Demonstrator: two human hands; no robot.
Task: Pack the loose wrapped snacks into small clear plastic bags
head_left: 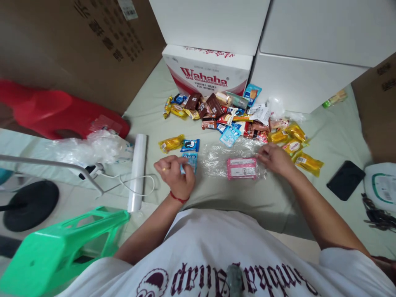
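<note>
A clear plastic bag lies flat on the green sheet in front of me, with a pink-wrapped pack at its right part. My right hand is closed on the bag's right edge, beside the pink pack. My left hand has curled fingers, with a red cord at the wrist. A light-blue packet is partly hidden behind it; whether the fingers grip anything cannot be made out. Just beyond sit a dark-blue snack packet and a yellow-wrapped snack.
A heap of wrapped snacks lies before a Wahaha carton. More yellow packets and a black phone are at right. At left are a plastic film roll, a white cable, a red jug and a green stool.
</note>
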